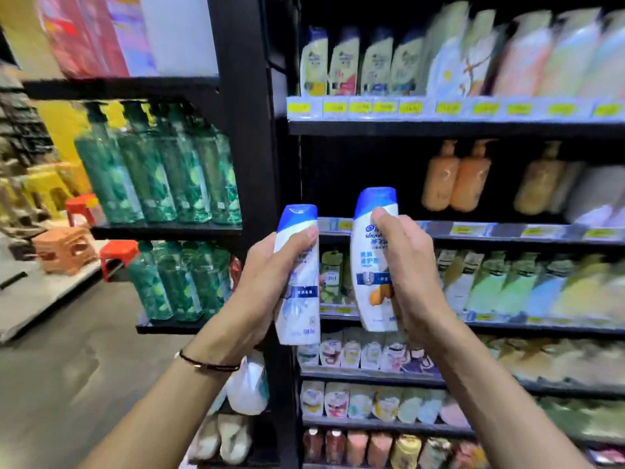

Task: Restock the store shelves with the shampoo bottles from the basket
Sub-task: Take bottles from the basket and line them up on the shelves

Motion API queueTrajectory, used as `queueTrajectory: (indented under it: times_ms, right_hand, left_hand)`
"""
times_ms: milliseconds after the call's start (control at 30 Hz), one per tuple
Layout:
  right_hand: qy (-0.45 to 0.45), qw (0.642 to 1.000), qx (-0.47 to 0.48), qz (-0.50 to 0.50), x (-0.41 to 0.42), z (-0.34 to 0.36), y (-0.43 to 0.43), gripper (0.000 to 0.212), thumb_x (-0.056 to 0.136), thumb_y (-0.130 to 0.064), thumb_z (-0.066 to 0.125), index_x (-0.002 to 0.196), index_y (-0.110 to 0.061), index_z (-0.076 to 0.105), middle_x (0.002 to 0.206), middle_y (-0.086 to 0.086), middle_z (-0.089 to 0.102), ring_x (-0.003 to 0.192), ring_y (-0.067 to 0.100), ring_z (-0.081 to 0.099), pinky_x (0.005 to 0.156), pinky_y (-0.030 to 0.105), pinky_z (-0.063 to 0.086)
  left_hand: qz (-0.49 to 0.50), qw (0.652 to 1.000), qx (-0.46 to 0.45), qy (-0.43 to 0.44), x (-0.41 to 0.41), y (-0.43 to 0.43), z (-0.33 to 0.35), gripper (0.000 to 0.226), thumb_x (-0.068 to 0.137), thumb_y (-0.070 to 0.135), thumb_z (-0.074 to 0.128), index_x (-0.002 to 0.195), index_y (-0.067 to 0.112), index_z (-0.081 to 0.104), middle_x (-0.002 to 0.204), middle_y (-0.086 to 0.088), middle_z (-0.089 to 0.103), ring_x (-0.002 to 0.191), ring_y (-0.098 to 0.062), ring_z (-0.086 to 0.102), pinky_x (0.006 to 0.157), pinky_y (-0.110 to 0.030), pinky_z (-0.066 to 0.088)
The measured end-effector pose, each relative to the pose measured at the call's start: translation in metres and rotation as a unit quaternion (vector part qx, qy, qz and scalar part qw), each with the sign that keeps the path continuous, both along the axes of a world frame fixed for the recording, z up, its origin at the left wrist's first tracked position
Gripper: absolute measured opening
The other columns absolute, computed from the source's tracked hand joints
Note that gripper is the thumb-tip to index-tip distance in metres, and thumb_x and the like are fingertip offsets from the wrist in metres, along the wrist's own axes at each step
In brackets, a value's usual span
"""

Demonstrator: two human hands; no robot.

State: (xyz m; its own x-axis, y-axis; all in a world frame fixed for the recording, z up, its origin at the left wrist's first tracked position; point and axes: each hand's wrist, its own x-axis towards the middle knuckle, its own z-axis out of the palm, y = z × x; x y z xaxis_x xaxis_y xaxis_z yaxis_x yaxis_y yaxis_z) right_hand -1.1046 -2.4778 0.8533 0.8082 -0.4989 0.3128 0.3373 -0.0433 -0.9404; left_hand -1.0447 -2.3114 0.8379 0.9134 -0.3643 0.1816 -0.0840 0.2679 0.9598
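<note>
White with blue caps: two shampoo bottles in hand, neither shelved yet. Gripping the left bottle (301, 306) round its middle with the left hand (263, 279); clasping the right bottle (368, 258) from the side with the right hand (412, 275), slightly higher. Holding both just before the shelf (507, 231), facing a dark gap left of the orange pump bottles (456, 177). Probably placing them there next. Not seeing the basket; remaining stock impossible to judge.

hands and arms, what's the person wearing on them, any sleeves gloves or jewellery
The left hand and right hand show no gloves or rings, and no sleeves are in view. The left wrist has a thin dark cord bracelet with a small metallic bead.
</note>
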Motion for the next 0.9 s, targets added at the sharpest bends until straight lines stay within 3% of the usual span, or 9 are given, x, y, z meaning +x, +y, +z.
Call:
queueTrajectory:
  times_ms: [167,333,467,700,833,900]
  right_hand:
    - [-0.066,0.996,-0.038,-0.038,-0.004,0.055,0.000,0.032,0.093,-0.047,0.065,0.082,-0.018,0.055,0.056,-0.009,0.050,0.042,0.015,0.055,0.032,0.024,0.039]
    - [-0.136,0.985,-0.053,-0.093,-0.009,0.094,-0.010,0.031,0.093,-0.043,0.067,0.081,-0.016,0.058,0.059,-0.012,0.055,0.044,0.006,0.053,0.032,0.023,0.040]
    - [-0.141,0.982,-0.071,-0.105,-0.010,0.116,-0.033,0.037,0.087,-0.054,0.066,0.080,-0.020,0.056,0.059,-0.013,0.053,0.050,0.013,0.055,0.039,0.026,0.042]
    - [-0.160,0.978,-0.080,-0.103,0.014,0.148,-0.086,0.033,0.090,-0.053,0.063,0.094,-0.023,0.050,0.061,-0.015,0.056,0.045,0.014,0.057,0.035,0.024,0.041]
    - [-0.180,0.975,-0.105,-0.073,0.041,0.168,-0.123,0.027,0.095,-0.050,0.063,0.094,-0.025,0.052,0.076,-0.005,0.060,0.054,0.021,0.061,0.037,0.026,0.043]
    - [-0.191,0.972,-0.119,-0.070,0.058,0.180,-0.140,0.028,0.096,-0.049,0.063,0.095,-0.023,0.051,0.080,-0.002,0.061,0.059,0.020,0.062,0.038,0.027,0.044]
  left_hand:
    - [-0.013,0.998,-0.039,-0.043,0.005,0.000,0.050,0.034,0.086,0.038,0.079,0.091,0.017,0.052,0.073,-0.014,0.062,0.057,-0.029,0.065,0.056,-0.038,0.056]
    - [-0.034,0.993,-0.054,-0.102,0.005,-0.014,0.103,0.030,0.088,0.034,0.076,0.097,0.013,0.056,0.076,-0.017,0.065,0.059,-0.030,0.066,0.056,-0.037,0.056]
    - [-0.038,0.987,-0.064,-0.143,0.007,-0.036,0.137,0.032,0.090,0.035,0.075,0.104,0.010,0.061,0.079,-0.016,0.067,0.063,-0.032,0.066,0.060,-0.041,0.059]
    - [-0.010,0.982,-0.069,-0.175,0.035,-0.091,0.178,0.036,0.093,0.030,0.073,0.111,0.002,0.060,0.085,-0.015,0.070,0.065,-0.028,0.068,0.060,-0.040,0.061]
    - [0.023,0.975,-0.072,-0.211,0.067,-0.133,0.203,0.035,0.094,0.027,0.072,0.112,-0.002,0.061,0.102,-0.020,0.074,0.083,-0.030,0.069,0.078,-0.050,0.061]
    - [0.040,0.973,-0.076,-0.213,0.085,-0.151,0.216,0.032,0.094,0.027,0.072,0.106,0.000,0.060,0.095,-0.020,0.070,0.082,-0.032,0.066,0.075,-0.049,0.062]
